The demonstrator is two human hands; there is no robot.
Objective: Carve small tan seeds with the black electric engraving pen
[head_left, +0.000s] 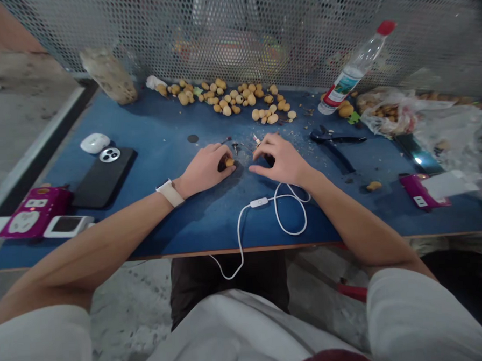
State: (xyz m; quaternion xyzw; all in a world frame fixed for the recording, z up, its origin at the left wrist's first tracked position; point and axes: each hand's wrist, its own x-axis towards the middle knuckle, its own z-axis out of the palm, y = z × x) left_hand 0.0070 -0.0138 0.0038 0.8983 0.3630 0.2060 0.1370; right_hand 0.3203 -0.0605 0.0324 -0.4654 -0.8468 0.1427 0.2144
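My left hand is curled on the blue tabletop around a small yellow-brown gourd, whose end shows between thumb and fingers. To its right, my right hand is arched over the table, thumb and fingers apart; a dark patch under the palm is unclear. A slim white-and-reddish piece shows just beyond its fingertips. Between the hands lies a small dark metal bit. A white cord with an inline switch loops below my right hand, its upper end hidden there.
Several small gourds line the back by a perforated metal screen. Pliers, a bottle and plastic bags are at right. A phone, earbud case, jar and magenta power strip are at left.
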